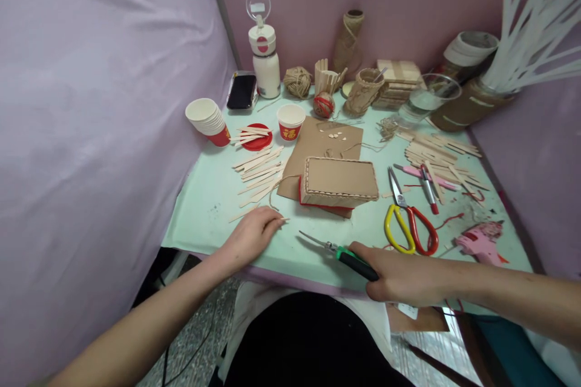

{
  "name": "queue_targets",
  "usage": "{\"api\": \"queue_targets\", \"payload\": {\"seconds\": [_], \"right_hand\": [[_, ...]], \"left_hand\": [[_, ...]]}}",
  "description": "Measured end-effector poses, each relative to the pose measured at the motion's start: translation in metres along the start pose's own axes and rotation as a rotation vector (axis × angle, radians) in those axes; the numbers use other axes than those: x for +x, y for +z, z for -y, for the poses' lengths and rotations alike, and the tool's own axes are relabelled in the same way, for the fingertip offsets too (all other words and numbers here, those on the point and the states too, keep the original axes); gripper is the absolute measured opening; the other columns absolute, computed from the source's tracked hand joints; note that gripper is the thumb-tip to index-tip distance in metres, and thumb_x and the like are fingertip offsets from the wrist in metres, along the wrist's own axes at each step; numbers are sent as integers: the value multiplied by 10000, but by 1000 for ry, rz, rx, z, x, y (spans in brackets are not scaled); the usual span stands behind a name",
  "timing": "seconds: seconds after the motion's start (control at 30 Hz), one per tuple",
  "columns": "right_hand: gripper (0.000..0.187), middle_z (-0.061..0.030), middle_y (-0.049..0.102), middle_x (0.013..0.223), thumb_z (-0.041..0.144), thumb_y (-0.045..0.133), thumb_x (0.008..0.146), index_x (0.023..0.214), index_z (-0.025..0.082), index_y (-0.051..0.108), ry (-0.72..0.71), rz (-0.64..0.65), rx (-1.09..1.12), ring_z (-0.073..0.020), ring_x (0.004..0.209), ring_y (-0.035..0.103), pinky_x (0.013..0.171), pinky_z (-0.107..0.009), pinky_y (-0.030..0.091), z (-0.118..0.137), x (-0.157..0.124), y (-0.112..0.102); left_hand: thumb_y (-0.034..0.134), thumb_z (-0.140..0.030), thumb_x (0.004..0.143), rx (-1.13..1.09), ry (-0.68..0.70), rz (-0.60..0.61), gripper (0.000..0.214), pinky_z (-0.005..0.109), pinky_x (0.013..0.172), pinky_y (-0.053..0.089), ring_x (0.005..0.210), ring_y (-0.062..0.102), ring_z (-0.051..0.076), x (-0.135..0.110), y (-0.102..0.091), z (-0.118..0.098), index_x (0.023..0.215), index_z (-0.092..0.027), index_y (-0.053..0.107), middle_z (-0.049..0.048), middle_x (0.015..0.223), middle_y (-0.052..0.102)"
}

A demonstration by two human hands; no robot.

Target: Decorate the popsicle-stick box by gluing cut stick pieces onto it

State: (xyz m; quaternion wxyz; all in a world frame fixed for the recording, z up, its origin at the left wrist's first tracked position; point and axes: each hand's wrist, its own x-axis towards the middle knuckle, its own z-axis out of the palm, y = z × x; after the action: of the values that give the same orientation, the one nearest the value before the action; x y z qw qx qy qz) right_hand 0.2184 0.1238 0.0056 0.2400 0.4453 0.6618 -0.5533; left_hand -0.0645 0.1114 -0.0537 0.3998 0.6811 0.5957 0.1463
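My left hand [258, 231] is closed on a thin wooden stick [284, 219], whose tip pokes out past the fingers toward the right. In my right hand [385, 269] are green-and-black handled pruning shears [347, 257], their blades pointing left toward that stick but apart from it. Just beyond both hands stands a cardboard box [339, 181] edged with twisted twine, with red trim along its base. It rests on a brown cardboard sheet [295, 166]. Loose wooden sticks [261, 172] lie in rows behind my left hand.
Yellow-and-red scissors [403, 217] and a pink glue gun [481, 242] lie right, near more wooden sticks [431, 154]. Stacked paper cups [209, 121], a red lid [258, 138], a white bottle [266, 66] and a clear water cup [420, 106] stand farther back.
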Motion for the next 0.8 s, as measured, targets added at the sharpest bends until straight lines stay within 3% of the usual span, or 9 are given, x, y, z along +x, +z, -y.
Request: {"api": "queue_targets", "payload": {"seconds": [0.13,0.27,0.37,0.5,0.7,0.8], "right_hand": [[413,-33,592,862,225,557,662,1069,189,496,8,63,-9,-209,769,564,654,-318,407,-2,-7,2],[473,-40,607,890,218,545,672,1142,186,504,-23,58,11,-211,777,570,675,-328,427,-9,-14,8],[553,-68,644,969,232,570,675,1222,179,505,-90,37,51,-227,830,597,715,-334,447,-15,-17,13],[610,-76,670,1001,231,581,671,1275,186,502,-136,31,90,-231,855,617,743,-337,464,-19,-21,17],[598,-63,675,974,210,579,658,1253,188,522,-145,13,98,-228,868,619,761,-334,472,-19,-24,21],[593,-54,676,949,211,580,652,1243,191,531,-148,24,113,-224,851,616,749,-328,471,-19,-23,22]], "left_hand": [[554,-288,928,363,66,-260,194,429,891,378,1014,530,262,5,4,11,1005,-213,716,83,986,634],[641,-307,892,484,133,-517,173,453,906,325,1063,493,283,8,21,7,1026,-224,710,102,1073,642],[616,-293,917,456,223,-495,123,409,856,313,993,516,240,14,39,-4,917,-245,730,63,974,672],[620,-303,917,476,212,-497,141,399,816,289,960,521,236,24,55,-10,883,-247,745,52,931,698],[609,-302,925,574,230,-601,137,416,836,270,990,506,251,15,50,-12,942,-249,734,61,957,708],[566,-281,952,596,292,-544,170,383,793,288,918,519,222,13,50,-13,928,-230,726,61,904,693]]}}
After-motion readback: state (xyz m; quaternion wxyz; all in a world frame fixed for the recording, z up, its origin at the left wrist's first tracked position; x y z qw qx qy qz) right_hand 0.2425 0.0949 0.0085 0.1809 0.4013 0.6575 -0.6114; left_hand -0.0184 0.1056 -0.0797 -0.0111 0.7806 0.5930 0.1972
